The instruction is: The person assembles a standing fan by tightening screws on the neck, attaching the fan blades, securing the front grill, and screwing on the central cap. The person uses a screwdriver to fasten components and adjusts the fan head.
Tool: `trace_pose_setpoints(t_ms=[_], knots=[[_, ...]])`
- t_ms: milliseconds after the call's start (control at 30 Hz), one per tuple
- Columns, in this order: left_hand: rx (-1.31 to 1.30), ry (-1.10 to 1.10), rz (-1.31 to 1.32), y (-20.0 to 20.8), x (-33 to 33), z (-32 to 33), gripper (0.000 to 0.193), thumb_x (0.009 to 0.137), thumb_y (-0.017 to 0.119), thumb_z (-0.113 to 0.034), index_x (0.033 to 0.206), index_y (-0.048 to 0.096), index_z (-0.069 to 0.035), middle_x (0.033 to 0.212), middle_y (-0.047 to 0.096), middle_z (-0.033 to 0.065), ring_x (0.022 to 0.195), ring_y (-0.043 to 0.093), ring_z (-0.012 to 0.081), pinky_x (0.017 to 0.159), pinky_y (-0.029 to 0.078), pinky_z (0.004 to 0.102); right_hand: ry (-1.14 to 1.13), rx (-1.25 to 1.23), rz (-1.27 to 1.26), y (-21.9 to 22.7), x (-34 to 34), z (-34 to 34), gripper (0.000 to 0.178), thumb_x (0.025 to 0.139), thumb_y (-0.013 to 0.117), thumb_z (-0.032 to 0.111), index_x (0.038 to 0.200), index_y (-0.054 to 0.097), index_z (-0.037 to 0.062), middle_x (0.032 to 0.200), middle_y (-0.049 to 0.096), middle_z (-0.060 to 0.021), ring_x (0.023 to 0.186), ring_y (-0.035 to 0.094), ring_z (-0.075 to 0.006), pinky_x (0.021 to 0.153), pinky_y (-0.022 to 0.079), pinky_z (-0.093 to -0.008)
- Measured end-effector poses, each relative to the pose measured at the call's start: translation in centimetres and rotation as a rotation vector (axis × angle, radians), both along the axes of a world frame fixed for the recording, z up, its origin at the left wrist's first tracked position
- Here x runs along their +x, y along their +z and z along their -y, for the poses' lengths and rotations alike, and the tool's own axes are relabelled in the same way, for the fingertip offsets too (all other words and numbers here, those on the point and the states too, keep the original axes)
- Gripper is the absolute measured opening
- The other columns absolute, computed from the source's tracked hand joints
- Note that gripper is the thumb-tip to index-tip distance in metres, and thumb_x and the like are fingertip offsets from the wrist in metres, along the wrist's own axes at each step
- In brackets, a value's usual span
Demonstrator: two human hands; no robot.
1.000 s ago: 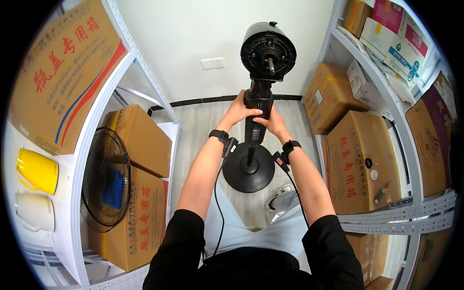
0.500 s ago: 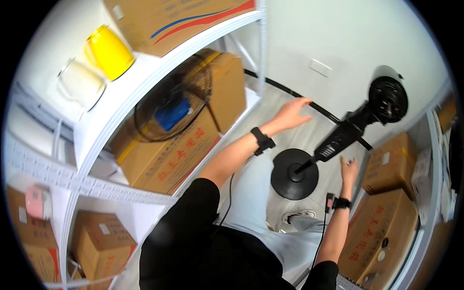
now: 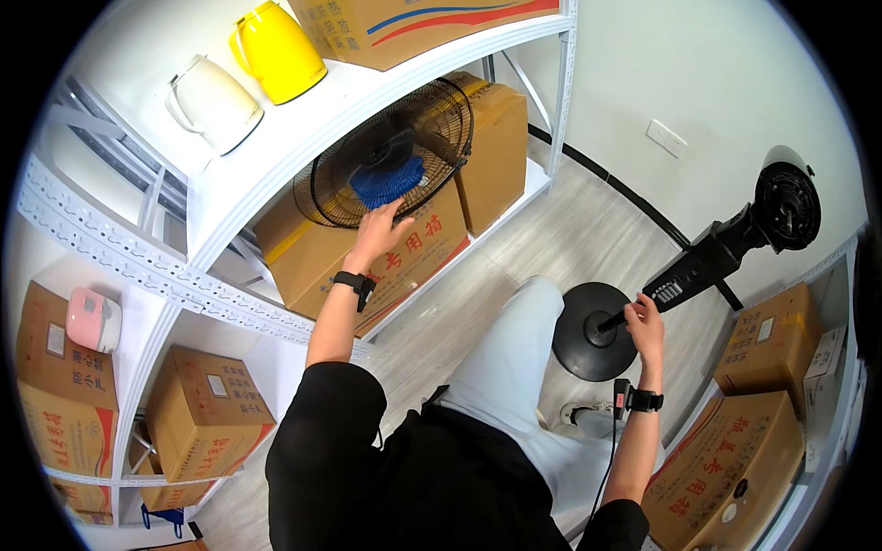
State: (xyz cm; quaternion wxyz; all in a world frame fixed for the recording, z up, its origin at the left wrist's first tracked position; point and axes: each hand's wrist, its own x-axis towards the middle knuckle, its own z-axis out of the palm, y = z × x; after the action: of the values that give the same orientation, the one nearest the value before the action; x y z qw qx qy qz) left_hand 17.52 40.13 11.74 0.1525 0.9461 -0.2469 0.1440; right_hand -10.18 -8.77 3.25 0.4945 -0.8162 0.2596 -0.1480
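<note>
In the head view, our left hand (image 3: 378, 235) is at 10 o'clock with fingers outstretched at the lower edge of the fan guard (image 3: 386, 151), which sits by boxes (image 3: 496, 147) at 11 o'clock; we cannot tell whether they touch. Our right hand (image 3: 645, 325), past 3 o'clock, is half curled by the lower part of the fan stand (image 3: 698, 268), and whether it grips we cannot tell.

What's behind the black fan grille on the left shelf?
A cardboard box and, to its right, another box, partly seen through the grille. The blue item and the grille's dark centre cover whatever lies directly behind them.
</note>
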Motion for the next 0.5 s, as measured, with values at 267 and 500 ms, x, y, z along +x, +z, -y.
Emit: trace_pose_setpoints(t_ms=[267,500], knots=[[0.014,-0.081,-0.057,-0.8,3.5,-3.4,0.025,0.092,0.058,-0.02,0.113,0.066,-0.009,0.099,0.067,0.0129,0.092,0.063,0.0341,0.078,0.05,0.0432,0.224,0.023,-0.035,1.1,2.5,-5.5,0.042,0.086,0.069,0.022,0.122,0.06,0.0043,0.103,0.07,-0.0155,0.089,0.07,-0.0227,0.078,0.054,-0.0325],[-0.062,-0.073,0.071,2.4,1.7,-1.1,0.016,0.095,0.052,-0.019,0.097,0.061,-0.008,0.092,0.062,0.0085,0.091,0.059,0.0305,0.074,0.048,0.0423,0.252,0.041,-0.081,1.3,1.5,-5.8,0.04,0.086,0.068,0.022,0.121,0.061,0.0044,0.102,0.07,-0.014,0.087,0.07,-0.0209,0.076,0.054,-0.0316]])
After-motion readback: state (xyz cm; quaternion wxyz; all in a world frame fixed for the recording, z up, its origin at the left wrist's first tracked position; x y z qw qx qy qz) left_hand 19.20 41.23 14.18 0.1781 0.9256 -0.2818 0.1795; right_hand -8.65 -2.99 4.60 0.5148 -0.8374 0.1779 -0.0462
